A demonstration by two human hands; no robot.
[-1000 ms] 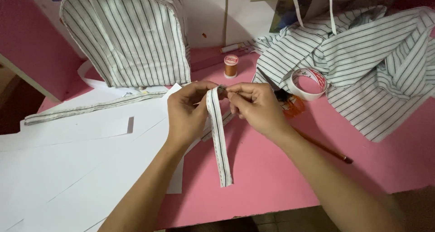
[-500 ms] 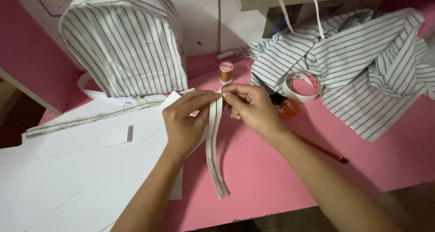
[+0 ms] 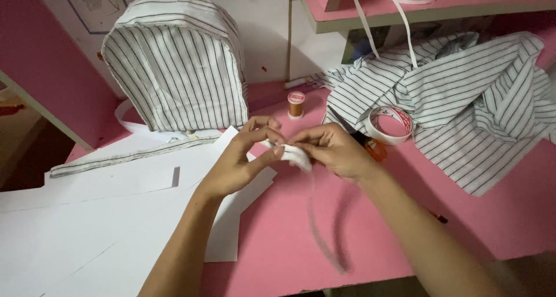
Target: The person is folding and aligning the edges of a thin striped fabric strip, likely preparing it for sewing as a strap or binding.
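My left hand (image 3: pixel 240 158) and my right hand (image 3: pixel 330 149) meet above the pink table (image 3: pixel 289 239), both pinching the top end of a narrow striped fabric strip (image 3: pixel 296 155). The rest of the strip hangs down toward me and is blurred with motion. A striped fabric backpack shell (image 3: pixel 174 71) stands upright behind my left hand. An orange thread spool (image 3: pixel 296 104) stands just beyond my fingers.
White paper sheets (image 3: pixel 104 216) cover the table's left part, with another striped strip (image 3: pixel 133 157) lying across them. A tape roll (image 3: pixel 390 125) and a heap of striped cloth (image 3: pixel 463 100) lie to the right. A pink shelf (image 3: pixel 417 1) with white straps hangs above.
The camera has moved closer and lower. My hands have bunched the strip's top end between the fingertips, and its hanging tail now swings, blurred.
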